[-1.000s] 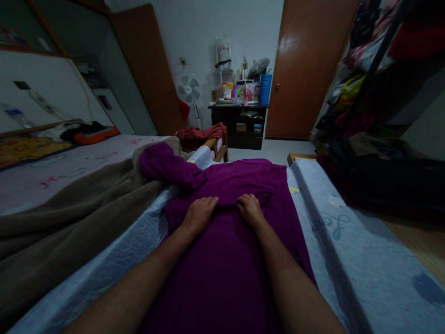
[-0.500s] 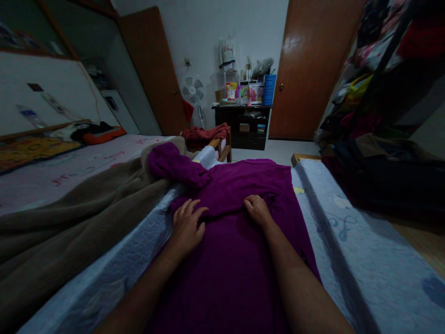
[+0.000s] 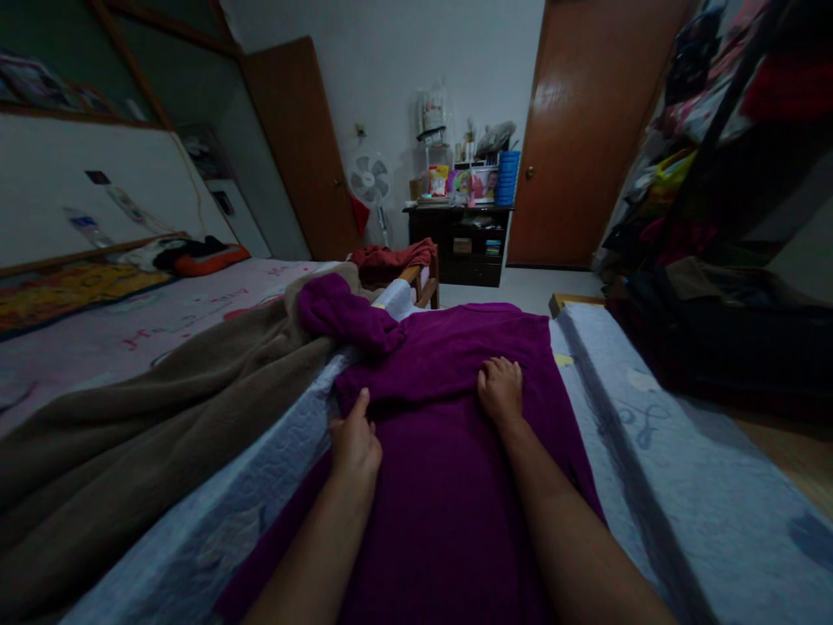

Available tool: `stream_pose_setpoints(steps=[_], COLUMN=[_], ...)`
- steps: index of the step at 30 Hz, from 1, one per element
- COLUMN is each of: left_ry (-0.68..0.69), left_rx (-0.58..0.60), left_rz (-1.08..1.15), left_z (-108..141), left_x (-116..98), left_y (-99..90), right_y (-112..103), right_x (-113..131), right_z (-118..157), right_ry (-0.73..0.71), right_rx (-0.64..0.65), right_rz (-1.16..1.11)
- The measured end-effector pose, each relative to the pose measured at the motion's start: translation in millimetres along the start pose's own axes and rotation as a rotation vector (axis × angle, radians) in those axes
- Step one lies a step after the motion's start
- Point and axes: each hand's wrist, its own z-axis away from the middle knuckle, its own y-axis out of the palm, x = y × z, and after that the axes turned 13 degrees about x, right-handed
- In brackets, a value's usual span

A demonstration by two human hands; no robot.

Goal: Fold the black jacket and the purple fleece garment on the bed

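Purple garment (image 3: pixel 429 503) on a pale mattress (image 3: pixel 690 469)
Left hand (image 3: pixel 355 447) at its left edge, thumb extended; right hand (image 3: pixel 501 391) on top, fingers curled; whether either grips cloth, one cannot tell

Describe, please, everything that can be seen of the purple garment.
The purple garment looks like soft, plain cloth. It lies spread over the pale mattress, creased across, with one bunched part reaching onto the brown blanket. The left hand touches its left side; the right hand rests on top. Its near end leaves the picture.
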Motion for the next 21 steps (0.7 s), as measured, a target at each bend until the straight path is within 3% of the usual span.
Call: stream_pose_setpoints(steps=[2, 5, 8, 11, 14, 17, 21], left_ry=[-0.138, -0.244, -0.286, -0.237, -0.100, 0.031, 0.124], left_rx=[-0.013, 0.075, 0.181, 0.202, 0.193, 0.242, 0.540], left_rz=[0.058, 0.119, 0.165, 0.248, 0.295, 0.190, -0.250], left_z=[-1, -3, -9, -13, -10, -1, 12], left_x=[1, 5, 12, 22, 37, 50, 55], left_y=[12.1, 33.8, 57.6, 74.5, 78.1, 72.5, 66.8], right_y=[-1, -5, -14, -26, -39, -47, -40], right_x=[4, 12, 17, 10, -16, -53, -96], right_z=[3, 4, -6, -28, -56, -82, -103], right_ry=[-0.018, -0.025, -0.005, 0.000, -0.012, 0.040, 0.098], right_rx=[0.107, 0.214, 0.373, 0.508, 0.476, 0.375, 0.341], right_rz=[0.040, 0.085, 0.115, 0.109, 0.087, 0.087, 0.106])
